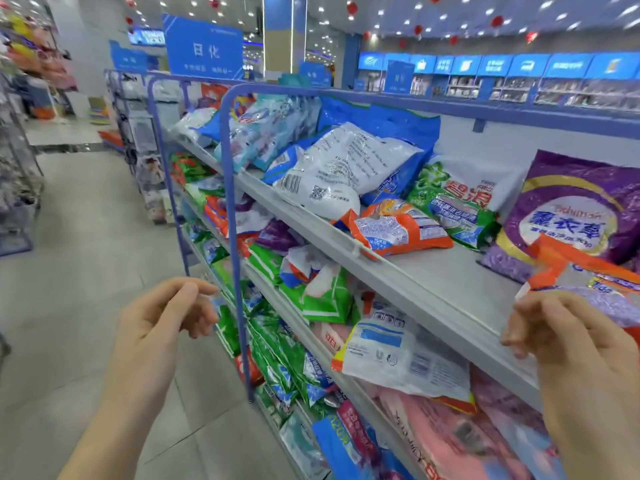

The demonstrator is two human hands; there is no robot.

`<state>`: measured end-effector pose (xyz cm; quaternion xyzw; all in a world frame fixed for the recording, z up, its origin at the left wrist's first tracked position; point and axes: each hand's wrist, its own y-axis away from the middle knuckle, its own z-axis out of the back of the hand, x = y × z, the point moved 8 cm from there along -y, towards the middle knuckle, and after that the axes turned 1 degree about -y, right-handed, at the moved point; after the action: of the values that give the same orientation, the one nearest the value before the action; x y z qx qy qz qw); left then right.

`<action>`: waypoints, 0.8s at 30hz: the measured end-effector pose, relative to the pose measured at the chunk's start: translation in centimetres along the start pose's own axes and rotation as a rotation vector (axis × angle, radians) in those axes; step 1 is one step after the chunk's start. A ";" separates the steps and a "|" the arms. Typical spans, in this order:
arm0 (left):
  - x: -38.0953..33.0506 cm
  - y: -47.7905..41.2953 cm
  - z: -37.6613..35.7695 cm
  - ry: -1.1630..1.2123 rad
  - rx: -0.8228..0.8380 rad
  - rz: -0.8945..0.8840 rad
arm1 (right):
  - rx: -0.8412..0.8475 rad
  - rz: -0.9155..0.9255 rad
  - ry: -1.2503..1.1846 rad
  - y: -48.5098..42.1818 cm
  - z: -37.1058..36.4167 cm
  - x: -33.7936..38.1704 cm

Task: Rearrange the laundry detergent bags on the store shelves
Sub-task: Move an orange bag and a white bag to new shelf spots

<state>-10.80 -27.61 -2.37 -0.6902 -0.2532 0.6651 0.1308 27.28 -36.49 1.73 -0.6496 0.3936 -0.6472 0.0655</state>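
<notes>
R fingers (540, 317) are curling at the near edge of an orange-topped bag (581, 268) at 4 o'clock. The tips are sitting right by the plastic, but gripping vs. just touching: can't tell, because of blur and the frame edge. R hand (568, 337) is showing its back to the camera and hanging over the front lip of the top shelf (443, 282).

L fingers (194, 299) are curling loosely w/ the thumb apart, holding nothing. L hand (162, 320) is hovering in the aisle at 8 o'clock, near the blue post (232, 202) of the rack and touching no bag.

Detergent bags, top shelf:
- The orange-topped bag is lying at 3–4 o'clock, overlapping the lower front of a purple bag (571, 209), which is leaning back at 3 o'clock.
- At the purple bag's 9 o'clock a green bag (457, 206) is leaning.
- A small orange bag (398, 226) is lying flat just in front of the green one, near the lip.
- Toward 12 o'clock a white bag (346, 168) is lying barcode-up on a big blue bag (388, 123).

Mid shelf:
- A yellow-cornered bag (408, 362) is sticking out past the lip at 5 o'clock.
- Pink bags (450, 434) are lying below it.
- Green bags (277, 341) are jumbling at 6–7 o'clock.

A blue sign (204, 50) is hanging at 11 o'clock, and the grey floor (86, 237) is stretching off at 9 o'clock.
</notes>
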 end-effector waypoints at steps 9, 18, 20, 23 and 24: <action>8.8 -14.9 -6.3 0.132 0.241 0.004 | -0.163 0.125 0.290 -4.3 -3.9 -3.3; 15.5 -29.2 -10.2 0.273 0.460 0.045 | -0.179 -0.066 0.739 -10.0 -13.5 -9.6; 16.2 -30.5 -11.2 0.311 0.509 0.043 | -0.061 -0.084 0.976 -11.0 -16.1 -11.0; 17.3 -31.5 -12.8 0.366 0.580 0.056 | 0.109 -0.134 1.223 -12.5 -19.1 -13.1; 17.5 -31.7 -13.4 0.383 0.601 0.058 | 0.132 -0.171 1.315 -12.9 -19.5 -13.7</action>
<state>-3.44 10.18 0.22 -0.7399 0.0026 0.5720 0.3539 17.41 -11.31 1.59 -0.1433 0.2583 -0.9342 -0.2000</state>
